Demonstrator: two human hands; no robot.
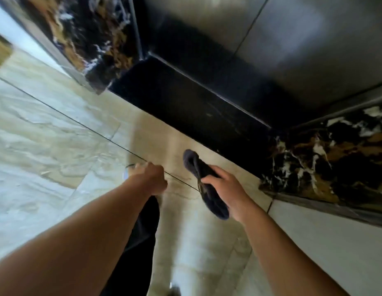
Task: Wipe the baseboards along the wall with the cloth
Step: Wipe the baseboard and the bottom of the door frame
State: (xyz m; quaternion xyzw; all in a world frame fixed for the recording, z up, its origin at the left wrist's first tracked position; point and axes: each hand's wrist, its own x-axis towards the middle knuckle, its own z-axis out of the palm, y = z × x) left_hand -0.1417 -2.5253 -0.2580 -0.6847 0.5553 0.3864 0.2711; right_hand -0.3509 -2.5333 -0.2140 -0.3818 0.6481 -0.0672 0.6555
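Observation:
My right hand (226, 189) is shut on a folded dark blue cloth (198, 169), held in the air above the beige floor. One end of the cloth sticks up past my fingers and the other hangs below my palm. The wall to the right is black-and-gold marble (327, 159), with a grey baseboard strip (335, 208) along its foot, apart from the cloth. My left hand (149, 178) is curled shut around a small, pale, clear object (126, 173) that is mostly hidden and too blurred to identify.
A black stone threshold (185, 99) lies ahead below steel doors (292, 39). A second marble pier (83, 37) with its baseboard (64, 65) stands at the left. Glossy beige floor tiles (46, 129) spread to the left. My dark trouser leg (141, 242) is below my left arm.

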